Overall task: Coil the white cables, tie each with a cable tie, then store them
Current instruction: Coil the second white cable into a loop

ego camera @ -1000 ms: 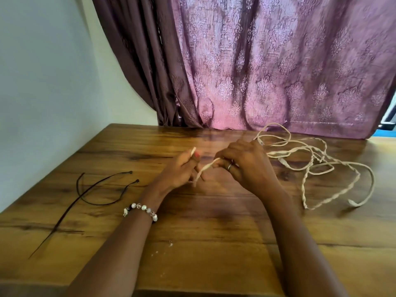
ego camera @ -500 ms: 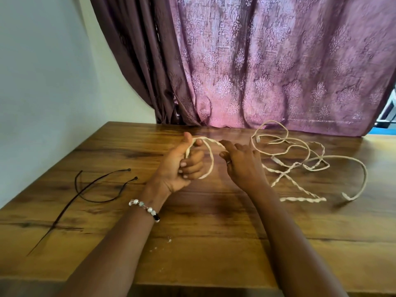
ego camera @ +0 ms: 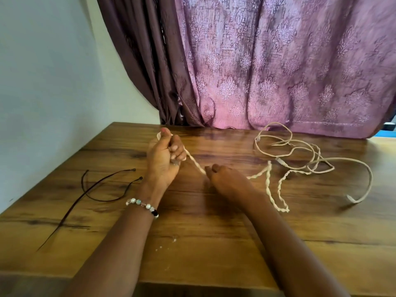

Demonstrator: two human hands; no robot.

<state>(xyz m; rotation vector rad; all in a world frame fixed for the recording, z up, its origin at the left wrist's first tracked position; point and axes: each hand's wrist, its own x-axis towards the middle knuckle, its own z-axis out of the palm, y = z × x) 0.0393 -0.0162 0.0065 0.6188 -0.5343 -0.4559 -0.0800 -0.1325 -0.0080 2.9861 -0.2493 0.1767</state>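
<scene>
Left hand (ego camera: 164, 156) grips the white cable (ego camera: 267, 183) end, right hand (ego camera: 225, 179) pinches it, loose tangle at two o'clock.

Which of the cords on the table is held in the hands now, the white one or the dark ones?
The white cable. It runs between the left hand and the right hand, while the dark cable ties lie untouched beside the left forearm.

bare forearms, a beaded bracelet (ego camera: 142, 207) of pale and dark beads on the left wrist, pink-painted thumbnail.
</scene>
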